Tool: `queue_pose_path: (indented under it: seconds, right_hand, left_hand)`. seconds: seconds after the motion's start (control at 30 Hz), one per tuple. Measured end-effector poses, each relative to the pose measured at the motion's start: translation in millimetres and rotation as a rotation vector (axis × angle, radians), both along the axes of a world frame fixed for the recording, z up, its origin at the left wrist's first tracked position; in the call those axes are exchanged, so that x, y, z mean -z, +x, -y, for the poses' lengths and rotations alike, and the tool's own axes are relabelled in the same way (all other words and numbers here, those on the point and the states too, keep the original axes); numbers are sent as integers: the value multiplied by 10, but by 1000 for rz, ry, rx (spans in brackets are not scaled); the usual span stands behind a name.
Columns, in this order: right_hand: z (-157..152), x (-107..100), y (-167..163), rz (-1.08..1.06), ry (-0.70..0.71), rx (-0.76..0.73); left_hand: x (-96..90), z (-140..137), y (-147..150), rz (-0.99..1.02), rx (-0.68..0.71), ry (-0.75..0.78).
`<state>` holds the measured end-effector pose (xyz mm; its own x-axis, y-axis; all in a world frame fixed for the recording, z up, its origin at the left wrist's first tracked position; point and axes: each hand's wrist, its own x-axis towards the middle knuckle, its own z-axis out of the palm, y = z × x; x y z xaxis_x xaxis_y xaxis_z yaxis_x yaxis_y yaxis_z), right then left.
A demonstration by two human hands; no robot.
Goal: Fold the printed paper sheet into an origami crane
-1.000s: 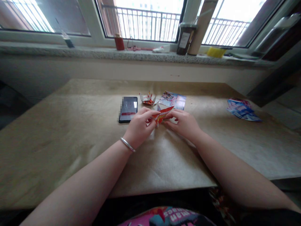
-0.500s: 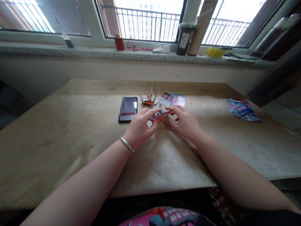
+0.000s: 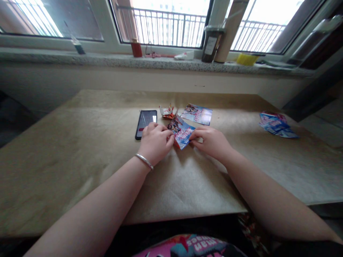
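A colourful printed sheet of paper (image 3: 184, 132), blue with red lettering and creased, lies tilted between my two hands, with an orange-red side showing at its lower edge. My left hand (image 3: 157, 138) pinches its left edge, fingers curled, and partly covers the phone's lower right corner. At its right edge my right hand (image 3: 207, 139) pinches it between thumb and fingers. Just behind stands a folded paper piece (image 3: 167, 111) in white and orange-red with pointed tips. To its right a flat printed sheet (image 3: 199, 113) lies on the table.
A phone (image 3: 144, 121) lies left of the papers. More blue and red printed papers (image 3: 277, 125) are piled at the table's right. On the windowsill (image 3: 163, 62) stand a red container (image 3: 136, 49), a dark jar (image 3: 211, 44) and a yellow item (image 3: 246, 59).
The paper has been turned and spread more open, its blue printed face now upward. My left hand has shifted slightly left, over the phone's corner; my right hand has lowered a little.
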<state>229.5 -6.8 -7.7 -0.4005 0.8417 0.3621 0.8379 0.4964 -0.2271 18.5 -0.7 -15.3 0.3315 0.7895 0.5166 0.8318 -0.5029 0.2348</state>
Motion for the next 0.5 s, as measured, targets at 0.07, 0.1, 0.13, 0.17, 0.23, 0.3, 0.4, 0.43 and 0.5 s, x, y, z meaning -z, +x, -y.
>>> queue_pose_path:
  seconds: [0.07,0.1,0.13,0.17,0.23,0.3,0.4,0.43,0.5]
  right_hand:
    - [-6,0,2,24,-9,-41]
    - [-8,1,4,37,-14,-66]
    - [-11,2,6,49,-18,-90]
    - [-13,5,9,64,-19,-111]
    - [-17,16,15,96,-15,-147]
    - [-21,31,19,127,-13,-170]
    - [-27,46,19,157,-25,-179]
    - [-28,46,18,163,-30,-178]
    - [-28,38,12,174,-37,-172]
  left_hand:
    - [-3,8,3,-5,12,18]
    - [-4,10,4,-7,10,22]
    - [-3,10,4,-9,4,23]
    - [3,8,2,-10,-3,22]
    - [23,-4,-3,-6,-14,10]
    - [46,-19,-10,0,-17,-5]
    - [59,-30,-14,-17,-2,-17]
    - [56,-29,-12,-35,12,-23]
    - [45,-20,-6,-72,48,-45]
